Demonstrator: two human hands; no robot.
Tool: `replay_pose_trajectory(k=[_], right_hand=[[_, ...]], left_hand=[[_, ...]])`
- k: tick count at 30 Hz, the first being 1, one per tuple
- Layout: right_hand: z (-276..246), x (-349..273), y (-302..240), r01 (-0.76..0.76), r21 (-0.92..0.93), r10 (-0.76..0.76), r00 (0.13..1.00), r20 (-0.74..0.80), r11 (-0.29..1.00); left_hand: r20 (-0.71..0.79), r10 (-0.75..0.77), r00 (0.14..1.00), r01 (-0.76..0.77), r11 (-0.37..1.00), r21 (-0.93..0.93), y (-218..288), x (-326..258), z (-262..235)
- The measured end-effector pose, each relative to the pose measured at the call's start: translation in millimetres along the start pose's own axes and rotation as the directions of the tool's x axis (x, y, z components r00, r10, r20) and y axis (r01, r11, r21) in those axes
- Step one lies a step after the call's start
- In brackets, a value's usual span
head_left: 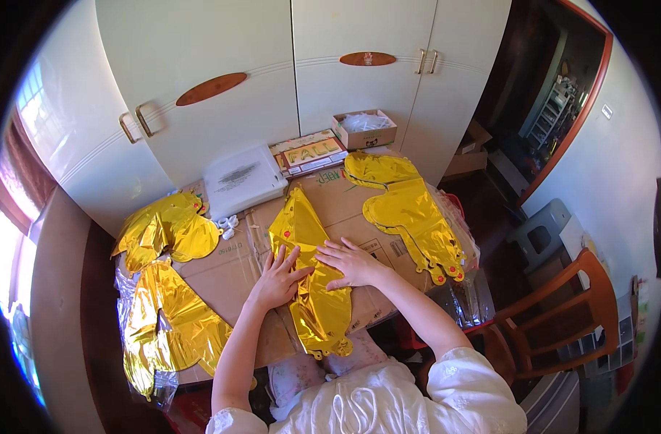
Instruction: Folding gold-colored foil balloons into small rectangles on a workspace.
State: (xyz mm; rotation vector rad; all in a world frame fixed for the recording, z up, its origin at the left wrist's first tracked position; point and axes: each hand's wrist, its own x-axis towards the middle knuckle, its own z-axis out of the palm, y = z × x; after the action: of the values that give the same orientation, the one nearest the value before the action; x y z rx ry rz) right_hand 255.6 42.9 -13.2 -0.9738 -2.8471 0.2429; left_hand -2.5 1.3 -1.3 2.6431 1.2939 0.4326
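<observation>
A flat, uninflated gold foil balloon [310, 278] lies lengthwise on a cardboard surface [232, 271] in front of me. My left hand [278, 278] rests palm down with spread fingers on the balloon's left edge. My right hand [352, 262] lies flat on its right side, fingers pointing left. Both hands press on the foil; neither grips it. More flat gold foil balloons lie at the right [410, 213] and in a crumpled pile at the left [164, 289].
White wardrobe doors [222, 94] stand behind the cardboard. A white plastic packet [242, 179], a printed flat pack [308, 153] and a small open carton [364, 129] lie at the far side. A wooden chair [562, 311] stands at the right, near a doorway.
</observation>
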Motion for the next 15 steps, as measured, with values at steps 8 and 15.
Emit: replay_pose_trajectory(k=[8,15], right_hand=[[-5,3,-2,-0.016,0.012,0.016,1.0,0.022,1.0],[-5,2,3,0.006,0.012,-0.006,1.0,0.004,1.0]], left_hand=[[-0.058,-0.013,0.998,0.013,1.0,0.001,-8,-1,-6],[-0.114,0.104,0.988,-0.122,0.979,-0.161,25,61,-7]])
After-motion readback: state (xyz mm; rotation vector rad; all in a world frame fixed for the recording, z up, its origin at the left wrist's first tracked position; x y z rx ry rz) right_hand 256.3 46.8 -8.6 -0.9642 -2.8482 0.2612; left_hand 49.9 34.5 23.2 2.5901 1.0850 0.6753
